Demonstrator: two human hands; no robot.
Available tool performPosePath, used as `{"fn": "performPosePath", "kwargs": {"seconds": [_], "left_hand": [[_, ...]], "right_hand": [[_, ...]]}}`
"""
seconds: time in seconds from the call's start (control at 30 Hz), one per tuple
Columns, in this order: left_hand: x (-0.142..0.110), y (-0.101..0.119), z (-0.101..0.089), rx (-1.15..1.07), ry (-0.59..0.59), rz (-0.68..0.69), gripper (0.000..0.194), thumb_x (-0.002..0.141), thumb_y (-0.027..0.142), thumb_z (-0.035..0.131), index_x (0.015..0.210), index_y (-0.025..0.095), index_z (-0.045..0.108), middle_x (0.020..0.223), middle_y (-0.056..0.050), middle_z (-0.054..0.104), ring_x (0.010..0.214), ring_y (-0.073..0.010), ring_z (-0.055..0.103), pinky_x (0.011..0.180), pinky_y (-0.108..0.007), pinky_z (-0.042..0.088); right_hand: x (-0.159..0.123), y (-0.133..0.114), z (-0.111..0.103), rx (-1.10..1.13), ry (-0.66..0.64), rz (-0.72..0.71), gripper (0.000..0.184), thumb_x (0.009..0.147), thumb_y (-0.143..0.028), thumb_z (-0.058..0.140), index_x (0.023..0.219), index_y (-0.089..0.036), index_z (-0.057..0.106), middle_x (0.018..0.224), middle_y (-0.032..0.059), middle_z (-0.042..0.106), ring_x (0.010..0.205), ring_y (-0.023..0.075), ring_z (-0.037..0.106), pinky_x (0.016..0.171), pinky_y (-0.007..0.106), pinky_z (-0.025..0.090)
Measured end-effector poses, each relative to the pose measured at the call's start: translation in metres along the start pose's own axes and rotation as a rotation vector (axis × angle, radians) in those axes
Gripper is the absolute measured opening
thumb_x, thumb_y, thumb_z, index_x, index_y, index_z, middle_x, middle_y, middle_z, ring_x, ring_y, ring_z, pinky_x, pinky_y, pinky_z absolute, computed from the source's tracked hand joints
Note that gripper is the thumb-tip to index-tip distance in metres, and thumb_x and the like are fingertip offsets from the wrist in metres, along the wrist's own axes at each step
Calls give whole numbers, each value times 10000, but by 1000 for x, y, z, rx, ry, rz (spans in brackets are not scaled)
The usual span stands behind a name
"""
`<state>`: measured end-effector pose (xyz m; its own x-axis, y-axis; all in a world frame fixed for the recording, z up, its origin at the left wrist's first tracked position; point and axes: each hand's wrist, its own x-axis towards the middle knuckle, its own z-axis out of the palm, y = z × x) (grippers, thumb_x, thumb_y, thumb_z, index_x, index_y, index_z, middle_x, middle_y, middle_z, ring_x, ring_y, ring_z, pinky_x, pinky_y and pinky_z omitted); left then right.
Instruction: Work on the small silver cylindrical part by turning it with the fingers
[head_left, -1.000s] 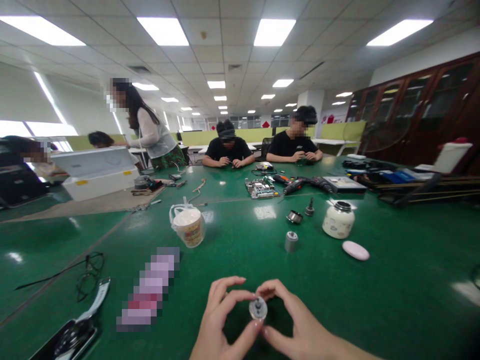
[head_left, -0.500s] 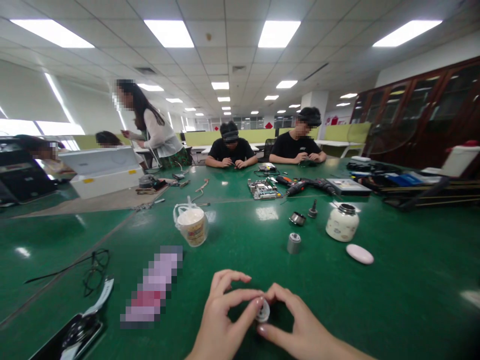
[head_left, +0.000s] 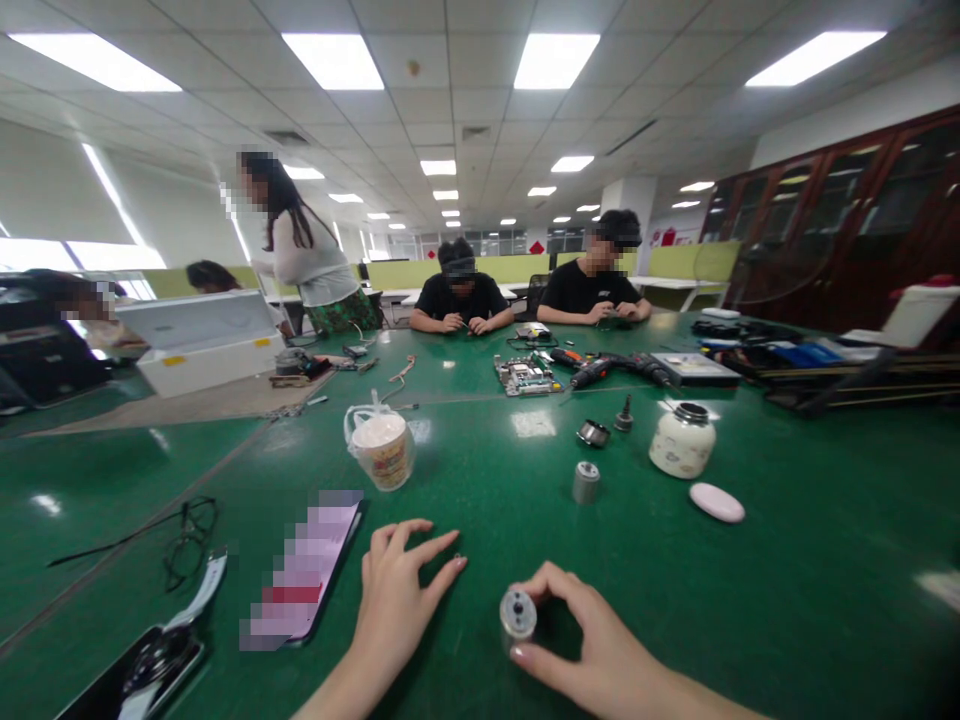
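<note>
My right hand (head_left: 581, 640) grips a small cylindrical metal motor (head_left: 518, 618) between thumb and forefinger, its round end face tilted up towards me. To the left, my left hand (head_left: 405, 575) is over the table, thumb and forefinger drawn close together. At their tips shows a tiny ring-like part (head_left: 457, 556), too small to name surely. Another metal motor cylinder (head_left: 586, 483) stands upright beyond my right hand. Behind it lie a dark metal ring-shaped housing (head_left: 593, 433) and a small gear-like shaft piece (head_left: 624, 414).
A cream jar (head_left: 682, 442) and its pink lid (head_left: 717, 503) stand to the right. On the left are a phone (head_left: 322, 570), glasses (head_left: 191, 540), a watch (head_left: 154, 665) in a tray and a paper cup (head_left: 382, 450). Circuit boards (head_left: 526, 374) and power drills (head_left: 592, 372) lie farther off, before two seated people.
My left hand has come away from the motor and moved left. My right hand keeps hold of the motor, whose end face is now uncovered. The standing person has shifted slightly.
</note>
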<state>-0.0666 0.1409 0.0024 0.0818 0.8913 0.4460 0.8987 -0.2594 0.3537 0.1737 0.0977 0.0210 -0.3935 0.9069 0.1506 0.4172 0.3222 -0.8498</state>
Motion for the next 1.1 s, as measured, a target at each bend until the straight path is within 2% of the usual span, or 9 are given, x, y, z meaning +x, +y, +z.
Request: {"fn": "performPosePath", "kwargs": {"seconds": [0.17, 0.3, 0.37, 0.47, 0.7, 0.93, 1.1], "left_hand": [[2, 10, -9, -157, 26, 9, 100, 811, 366, 746, 862, 317, 816, 1035, -56, 706, 1031, -303, 556, 907, -506, 453], [-5, 37, -23, -387, -47, 174, 103, 888, 327, 686, 935, 291, 770, 947, -17, 743, 993, -252, 609, 881, -408, 462], [-10, 51, -27, -436, -90, 256, 79, 891, 305, 691, 943, 280, 745, 917, 6, 763, 946, -231, 645, 857, -380, 453], [-17, 61, -28, -459, -141, 296, 73, 903, 273, 680, 962, 263, 721, 919, 14, 777, 888, -207, 682, 827, -350, 449], [-20, 60, -24, -467, -122, 341, 117, 919, 192, 651, 1005, 256, 697, 929, 14, 772, 867, -188, 693, 797, -316, 440], [-21, 63, -26, -484, -107, 363, 111, 902, 201, 680, 998, 251, 703, 929, 13, 770, 863, -193, 690, 784, -317, 445], [-23, 62, -23, -491, -173, 306, 175, 948, 236, 601, 1060, 283, 727, 961, -19, 738, 915, -203, 671, 800, -322, 486]], "right_hand": [[1, 2, 0, -16, 2, 15, 200, 769, -249, 748, 897, -216, 598, 958, 5, 682, 921, 215, 616, 839, 320, 440], [1, 4, -1, -21, 1, 5, 211, 777, -279, 754, 893, -211, 591, 933, 4, 658, 911, 215, 602, 832, 318, 436], [1, 4, -1, -16, 2, -3, 215, 778, -282, 755, 898, -207, 593, 925, 4, 647, 909, 215, 597, 830, 317, 436], [1, 6, 0, -4, 8, -12, 209, 781, -268, 752, 900, -205, 593, 920, 2, 635, 910, 211, 593, 829, 310, 437], [1, 8, 2, -11, 13, -24, 221, 774, -256, 761, 904, -198, 592, 916, -1, 632, 899, 204, 583, 824, 305, 433], [1, 7, 2, 0, -2, -46, 197, 798, -269, 743, 910, -204, 595, 920, -6, 637, 905, 198, 584, 830, 307, 436], [-1, 5, 1, 16, -5, -60, 209, 776, -204, 717, 943, -204, 591, 933, 9, 638, 900, 210, 599, 825, 334, 462]]}}
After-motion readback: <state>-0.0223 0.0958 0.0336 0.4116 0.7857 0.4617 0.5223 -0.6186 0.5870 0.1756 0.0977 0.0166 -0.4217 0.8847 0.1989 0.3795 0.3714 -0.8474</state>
